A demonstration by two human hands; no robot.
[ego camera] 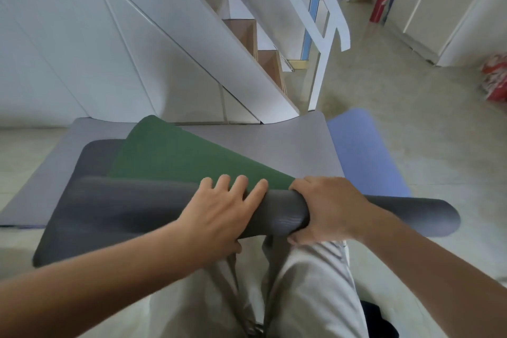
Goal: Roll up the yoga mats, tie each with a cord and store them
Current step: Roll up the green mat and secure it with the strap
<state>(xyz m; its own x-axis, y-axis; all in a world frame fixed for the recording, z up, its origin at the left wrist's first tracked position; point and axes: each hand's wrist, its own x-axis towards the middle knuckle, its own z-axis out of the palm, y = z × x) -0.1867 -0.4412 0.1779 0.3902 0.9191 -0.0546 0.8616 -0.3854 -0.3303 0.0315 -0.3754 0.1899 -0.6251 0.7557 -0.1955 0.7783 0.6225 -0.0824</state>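
Left of the left hand (219, 214) the roll (277, 214) looks slack, and the green mat (178, 156) feeding it runs off at a slant. I judge it could wind into a cone or spring open there, since both hands sit toward its middle and right. The left hand lies flat on the roll, fingers straight and spread, pressing; just beside it the right hand (329, 208) wraps the roll, fingers over, thumb under, above a grey mat (274, 140), with a blue mat (365, 156) beyond the right hand.
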